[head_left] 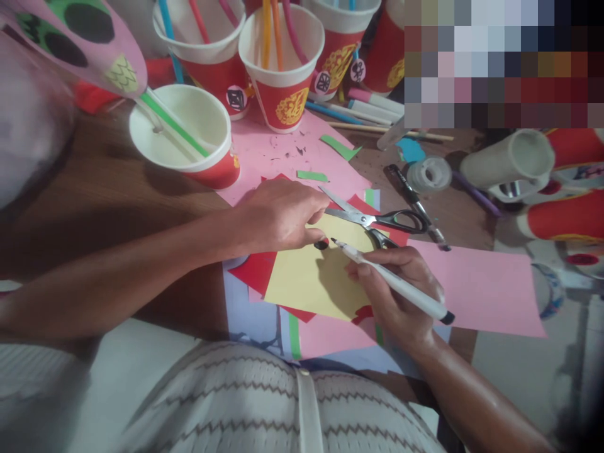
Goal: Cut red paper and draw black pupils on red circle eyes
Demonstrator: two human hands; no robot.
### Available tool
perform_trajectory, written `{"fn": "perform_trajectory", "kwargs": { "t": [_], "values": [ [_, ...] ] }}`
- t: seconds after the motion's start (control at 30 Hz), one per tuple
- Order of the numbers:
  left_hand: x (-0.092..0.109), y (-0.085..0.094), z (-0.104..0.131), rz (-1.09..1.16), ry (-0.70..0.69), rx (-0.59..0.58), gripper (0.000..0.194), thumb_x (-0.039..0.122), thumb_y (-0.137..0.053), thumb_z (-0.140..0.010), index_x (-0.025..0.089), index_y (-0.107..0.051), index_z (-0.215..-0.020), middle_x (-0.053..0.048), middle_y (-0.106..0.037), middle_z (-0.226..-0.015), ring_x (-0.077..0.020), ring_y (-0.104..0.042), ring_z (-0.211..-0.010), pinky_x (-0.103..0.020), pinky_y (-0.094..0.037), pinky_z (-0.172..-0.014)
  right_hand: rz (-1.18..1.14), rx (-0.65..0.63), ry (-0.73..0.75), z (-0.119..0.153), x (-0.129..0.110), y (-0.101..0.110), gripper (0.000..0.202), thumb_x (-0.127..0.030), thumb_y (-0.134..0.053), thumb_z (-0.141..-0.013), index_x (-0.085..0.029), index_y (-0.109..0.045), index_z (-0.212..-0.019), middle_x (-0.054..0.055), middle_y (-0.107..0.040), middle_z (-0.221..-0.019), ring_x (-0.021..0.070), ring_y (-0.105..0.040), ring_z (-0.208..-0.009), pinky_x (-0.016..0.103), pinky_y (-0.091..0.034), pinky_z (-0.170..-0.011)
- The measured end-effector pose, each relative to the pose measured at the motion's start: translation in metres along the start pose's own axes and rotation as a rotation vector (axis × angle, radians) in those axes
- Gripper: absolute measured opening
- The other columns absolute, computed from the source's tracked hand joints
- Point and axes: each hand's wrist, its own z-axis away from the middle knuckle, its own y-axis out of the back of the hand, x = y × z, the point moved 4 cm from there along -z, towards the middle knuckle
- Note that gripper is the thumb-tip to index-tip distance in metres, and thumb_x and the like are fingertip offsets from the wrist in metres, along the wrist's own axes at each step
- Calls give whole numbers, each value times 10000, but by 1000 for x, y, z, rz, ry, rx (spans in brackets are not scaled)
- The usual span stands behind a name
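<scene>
In my right hand [408, 289] is a white marker [418, 296], its bare black tip just above the yellow paper [297, 277] and close to my left thumb. My left hand [285, 214] rests over the left part of the papers, thumb and forefinger bent. Its thumb tip is against a small black-and-red piece [321, 243] on the yellow sheet. Scissors [363, 219] with black handles lie partly spread just beyond both hands, at the sheet's far edge. Red paper [255, 274] sticks out from under the yellow sheet.
White-and-red paper cups [283, 94] with coloured straws stand at the back. A nearer cup [182, 126] holds a green stick with a pink shape [108, 38]. Pink paper [491, 286] lies right, near a black pen [418, 207], a clear jar [428, 174] and a tape roll [550, 289].
</scene>
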Motion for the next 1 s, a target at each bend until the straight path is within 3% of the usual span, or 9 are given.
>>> {"fn": "perform_trajectory", "kwargs": {
  "t": [0.23, 0.47, 0.67, 1.0],
  "values": [
    [0, -1, -1, -7, 2, -7, 296, 528, -526, -730, 240, -586, -771, 12, -629, -686, -147, -513, -573, -276, -250, -525, 50, -43, -51, 3, 3, -2, 125, -291, -642, -786, -192, -586, -839, -5, -660, -608, 169, -644, -529, 252, -477, -445],
    [-1, -1, -1, 6, -4, 2, 299, 531, -531, -719, 233, -552, -726, 17, -612, -668, -139, -490, -548, -268, -248, -495, 111, -33, 54, -2, -8, -6, 91, -251, -653, -770, -195, -588, -798, -25, -652, -570, 141, -639, -507, 211, -459, -432],
    [-1, 0, -1, 21, 7, -7, 283, 521, -536, -721, 242, -572, -748, 7, -621, -682, -151, -506, -578, -277, -257, -513, 149, -44, 123, -4, -10, -9, 85, -253, -661, -773, -216, -614, -833, -14, -675, -704, 113, -613, -514, 200, -455, -445],
    [0, 1, -1, 27, 35, -32, 323, 540, -532, -715, 220, -576, -723, 14, -622, -682, -136, -509, -590, -265, -259, -537, 76, -95, 140, -6, -9, -14, 90, -240, -649, -797, -209, -600, -866, -29, -682, -737, 93, -630, -570, 177, -469, -504]
  ]
}}
